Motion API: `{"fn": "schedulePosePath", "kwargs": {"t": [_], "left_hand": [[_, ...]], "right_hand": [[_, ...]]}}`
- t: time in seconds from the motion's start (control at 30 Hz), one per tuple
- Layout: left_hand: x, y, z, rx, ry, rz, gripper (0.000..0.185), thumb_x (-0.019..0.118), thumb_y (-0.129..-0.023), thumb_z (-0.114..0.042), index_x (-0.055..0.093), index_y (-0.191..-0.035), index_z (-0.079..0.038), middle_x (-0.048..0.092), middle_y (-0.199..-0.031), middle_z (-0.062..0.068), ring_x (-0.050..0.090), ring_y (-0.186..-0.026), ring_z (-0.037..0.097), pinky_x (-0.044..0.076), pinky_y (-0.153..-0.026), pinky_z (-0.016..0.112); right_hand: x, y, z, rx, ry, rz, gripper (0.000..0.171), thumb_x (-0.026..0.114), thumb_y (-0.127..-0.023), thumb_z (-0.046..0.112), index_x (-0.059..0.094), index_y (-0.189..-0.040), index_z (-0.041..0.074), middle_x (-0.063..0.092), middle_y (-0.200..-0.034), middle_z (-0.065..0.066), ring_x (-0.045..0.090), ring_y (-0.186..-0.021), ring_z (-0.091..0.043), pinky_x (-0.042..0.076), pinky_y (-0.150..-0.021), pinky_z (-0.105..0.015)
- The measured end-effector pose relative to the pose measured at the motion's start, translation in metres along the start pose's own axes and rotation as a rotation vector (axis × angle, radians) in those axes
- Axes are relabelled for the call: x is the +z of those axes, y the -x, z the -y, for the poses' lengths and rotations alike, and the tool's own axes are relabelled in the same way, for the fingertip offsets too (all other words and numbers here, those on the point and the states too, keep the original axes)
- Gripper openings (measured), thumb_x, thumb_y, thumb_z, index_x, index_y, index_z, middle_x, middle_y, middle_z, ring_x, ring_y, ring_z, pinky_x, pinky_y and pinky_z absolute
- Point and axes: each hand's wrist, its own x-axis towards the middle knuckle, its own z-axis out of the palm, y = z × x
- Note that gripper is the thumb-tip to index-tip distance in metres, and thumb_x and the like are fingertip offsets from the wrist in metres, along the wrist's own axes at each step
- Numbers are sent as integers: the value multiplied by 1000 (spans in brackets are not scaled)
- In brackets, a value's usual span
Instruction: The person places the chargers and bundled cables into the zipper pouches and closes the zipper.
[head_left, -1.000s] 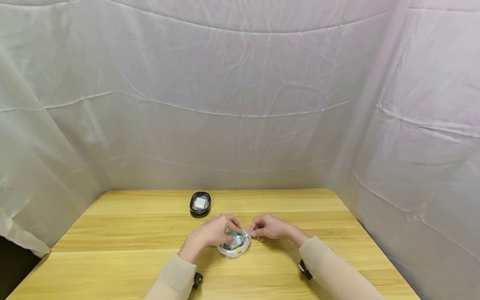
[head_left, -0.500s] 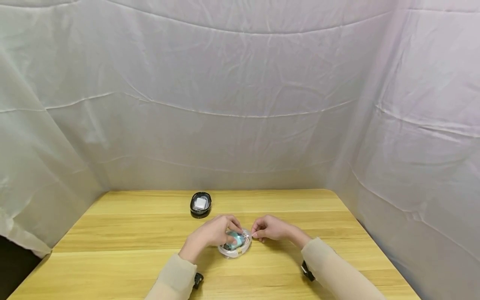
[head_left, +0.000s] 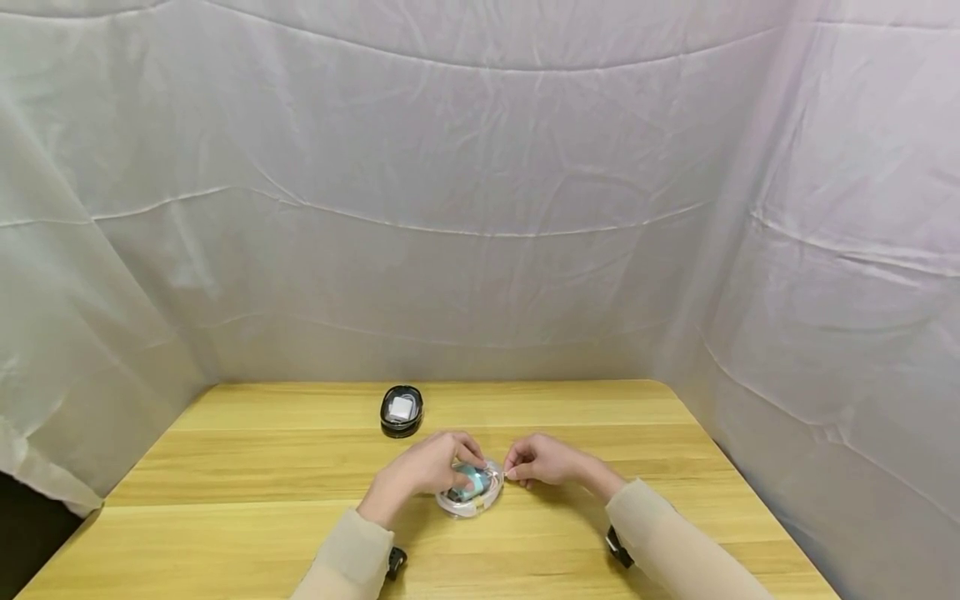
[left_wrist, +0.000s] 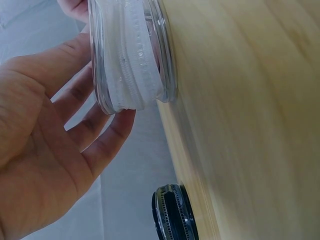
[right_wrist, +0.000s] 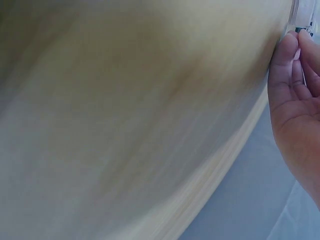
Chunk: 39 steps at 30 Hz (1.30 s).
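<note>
A clear oval zip case [head_left: 481, 503] with a white zipper band sits on the wooden table, a blue item showing through its top. My left hand [head_left: 427, 463] holds it from the left, thumb and fingers spread over the top and far side. In the left wrist view the zipper teeth run round the case's side [left_wrist: 131, 55], and the left fingers [left_wrist: 111, 142] curl in at its end. At the right edge of the case, my right hand [head_left: 546, 460] pinches the small zipper pull [right_wrist: 297, 54] between thumb and forefinger; the fingertips mostly hide it.
A black-rimmed clear zip case [head_left: 401, 423] with a white block and a cable inside stands farther back on the table [head_left: 285, 467], left of centre. Pale grey cloth [head_left: 480, 292] hangs behind and at both sides. Each wrist bears a small black camera.
My right hand has shifted very slightly right and toward me, its fingertips still at the case's edge. The left hand and both cases stay practically where they were.
</note>
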Motion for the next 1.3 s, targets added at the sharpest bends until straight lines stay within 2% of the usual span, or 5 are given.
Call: {"fn": "schedulePosePath", "kwargs": {"t": [0.33,0.73,0.97,1.3], "left_hand": [[1,0,0,-22,12,5,34,87,-82,-16,81,-115,-19,68,-129,-7,61,-123,24,53,-103,43],[1,-1,1,-16,9,3,33,87,-82,-16,81,-115,-19,68,-129,-6,62,-122,24,53,-103,43],[1,-1,-1,-18,5,-2,33,87,-82,-16,81,-114,-18,69,-129,-5,62,-122,24,52,-104,44],[0,0,-1,-14,12,3,33,87,-83,-15,81,-115,-17,69,-129,-4,62,-122,26,53,-102,44]], "right_hand": [[1,2,-2,-7,3,-4,7,67,-101,6,70,-95,4,66,-82,-2,60,-74,-14,55,-64,-23],[2,7,1,-14,-1,-3,7,68,-100,8,70,-96,2,67,-82,-3,61,-72,-11,56,-64,-23],[3,9,0,-21,14,-12,5,69,-100,8,71,-95,6,67,-81,-1,61,-71,-10,56,-63,-22],[5,15,7,-12,-8,-34,6,70,-99,5,72,-94,2,68,-79,-7,60,-68,-13,54,-60,-24]]}}
